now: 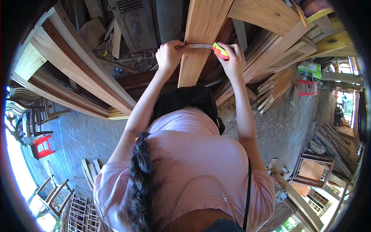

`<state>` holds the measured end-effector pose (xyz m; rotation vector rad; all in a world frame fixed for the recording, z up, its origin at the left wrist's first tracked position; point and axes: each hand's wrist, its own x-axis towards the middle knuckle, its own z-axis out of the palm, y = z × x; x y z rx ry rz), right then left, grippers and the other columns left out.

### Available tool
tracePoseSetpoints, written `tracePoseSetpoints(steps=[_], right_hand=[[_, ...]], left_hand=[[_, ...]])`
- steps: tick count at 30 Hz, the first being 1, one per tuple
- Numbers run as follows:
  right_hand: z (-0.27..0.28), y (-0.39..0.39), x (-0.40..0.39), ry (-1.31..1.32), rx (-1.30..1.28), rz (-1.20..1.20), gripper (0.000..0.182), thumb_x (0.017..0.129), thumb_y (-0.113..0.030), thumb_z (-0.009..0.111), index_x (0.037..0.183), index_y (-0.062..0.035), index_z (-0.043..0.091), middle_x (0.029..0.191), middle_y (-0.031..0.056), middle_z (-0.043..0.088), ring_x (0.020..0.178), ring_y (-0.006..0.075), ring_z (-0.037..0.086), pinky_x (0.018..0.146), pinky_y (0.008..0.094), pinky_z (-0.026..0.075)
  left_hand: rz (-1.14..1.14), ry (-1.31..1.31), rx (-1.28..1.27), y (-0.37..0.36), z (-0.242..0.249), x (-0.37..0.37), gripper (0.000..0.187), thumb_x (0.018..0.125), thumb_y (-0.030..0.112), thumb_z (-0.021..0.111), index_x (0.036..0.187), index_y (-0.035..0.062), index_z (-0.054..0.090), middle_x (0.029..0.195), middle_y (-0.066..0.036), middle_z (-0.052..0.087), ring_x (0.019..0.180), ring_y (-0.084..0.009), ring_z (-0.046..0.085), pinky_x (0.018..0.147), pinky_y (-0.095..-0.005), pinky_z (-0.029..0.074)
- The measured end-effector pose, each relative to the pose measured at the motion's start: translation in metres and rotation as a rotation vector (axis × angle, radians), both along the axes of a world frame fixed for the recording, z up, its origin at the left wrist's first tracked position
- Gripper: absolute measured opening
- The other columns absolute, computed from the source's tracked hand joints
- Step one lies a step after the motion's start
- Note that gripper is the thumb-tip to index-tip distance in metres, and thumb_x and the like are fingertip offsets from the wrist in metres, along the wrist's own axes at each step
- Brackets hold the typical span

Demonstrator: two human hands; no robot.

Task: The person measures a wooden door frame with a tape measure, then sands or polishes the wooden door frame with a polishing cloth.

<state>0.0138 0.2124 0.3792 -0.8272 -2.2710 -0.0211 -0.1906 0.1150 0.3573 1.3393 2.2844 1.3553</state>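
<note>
A light brown wooden board [196,64] runs away from me at the top centre. Across its width lies the pulled-out blade [201,46] of a tape measure. My right hand [233,58] is wrapped round the yellow-green and red tape measure case [220,51] by the board's right edge. At the left edge, my left hand [170,56] pinches the free end of the blade, with its fingertips touching the board. The numbers on the blade are too small to read.
Long planks [73,65] lean at the left, and more boards [266,50] stack up at the right. A red stool [43,147] stands on the floor far left, another [306,87] at the right. Wooden chair frames [56,193] are at the lower left.
</note>
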Motion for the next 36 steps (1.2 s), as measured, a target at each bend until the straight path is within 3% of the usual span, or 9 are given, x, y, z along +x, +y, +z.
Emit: tracePoseSetpoints(steps=[16, 18, 24, 26, 30, 32, 36], right_hand=[[0.004, 0.009, 0.011, -0.057, 0.039, 0.073, 0.039, 0.063, -0.016, 0.079, 0.100, -0.0195, 0.067, 0.084, -0.0009, 0.053, 0.079, 0.0194, 0.057, 0.068, 0.0342, 0.048], [0.004, 0.016, 0.020, -0.072, 0.042, 0.101, 0.039, 0.063, -0.016, 0.080, 0.100, -0.0197, 0.067, 0.084, -0.0006, 0.053, 0.079, 0.0192, 0.057, 0.068, 0.0344, 0.048], [0.011, 0.048, 0.076, -0.064, -0.012, 0.062, 0.038, 0.065, -0.017, 0.079, 0.100, -0.0208, 0.067, 0.083, 0.0000, 0.052, 0.080, 0.0198, 0.057, 0.068, 0.0349, 0.048], [0.016, 0.059, 0.098, -0.083, -0.005, 0.025, 0.036, 0.067, -0.018, 0.078, 0.101, -0.0217, 0.067, 0.083, -0.0002, 0.053, 0.080, 0.0198, 0.058, 0.068, 0.0346, 0.049], [0.020, 0.095, 0.158, -0.155, 0.085, -0.024, 0.035, 0.068, -0.020, 0.077, 0.101, -0.0228, 0.067, 0.083, -0.0003, 0.053, 0.080, 0.0188, 0.058, 0.068, 0.0344, 0.049], [0.023, 0.107, 0.184, -0.148, 0.064, -0.056, 0.037, 0.070, -0.019, 0.077, 0.105, -0.0214, 0.067, 0.084, 0.0019, 0.054, 0.078, 0.0225, 0.059, 0.068, 0.0355, 0.049], [0.026, 0.133, 0.227, -0.134, 0.070, -0.099, 0.036, 0.071, -0.020, 0.076, 0.105, -0.0212, 0.067, 0.084, 0.0020, 0.053, 0.078, 0.0224, 0.059, 0.067, 0.0354, 0.049]], left_hand=[[0.075, -0.024, -0.071, -0.003, 0.008, 0.012, 0.036, 0.071, 0.043, 0.076, 0.082, 0.0087, 0.072, 0.071, -0.007, 0.069, 0.063, -0.0232, 0.067, 0.059, -0.0328, 0.052], [0.100, -0.086, -0.099, -0.003, 0.010, 0.014, 0.040, 0.071, 0.044, 0.076, 0.089, 0.0083, 0.073, 0.076, -0.009, 0.070, 0.070, -0.0231, 0.068, 0.065, -0.0338, 0.052], [0.271, -0.097, -0.178, 0.000, 0.017, 0.032, 0.038, 0.071, 0.043, 0.076, 0.090, 0.0102, 0.073, 0.075, -0.010, 0.070, 0.071, -0.0267, 0.069, 0.064, -0.0362, 0.052], [0.314, -0.072, -0.139, 0.002, 0.009, 0.033, 0.032, 0.070, 0.040, 0.077, 0.084, 0.0113, 0.073, 0.074, -0.009, 0.069, 0.069, -0.0281, 0.068, 0.062, -0.0368, 0.052], [0.438, -0.048, -0.147, 0.006, 0.007, 0.040, 0.033, 0.067, 0.040, 0.079, 0.085, 0.0128, 0.074, 0.076, -0.009, 0.070, 0.072, -0.0275, 0.068, 0.067, -0.0371, 0.053], [0.463, -0.057, -0.116, 0.007, 0.002, 0.041, 0.033, 0.067, 0.041, 0.079, 0.085, 0.0132, 0.075, 0.076, -0.010, 0.070, 0.072, -0.0277, 0.068, 0.066, -0.0372, 0.053], [0.460, -0.056, -0.163, 0.009, -0.003, 0.037, 0.034, 0.071, 0.039, 0.077, 0.090, 0.0109, 0.074, 0.077, -0.010, 0.070, 0.071, -0.0247, 0.069, 0.065, -0.0354, 0.052]])
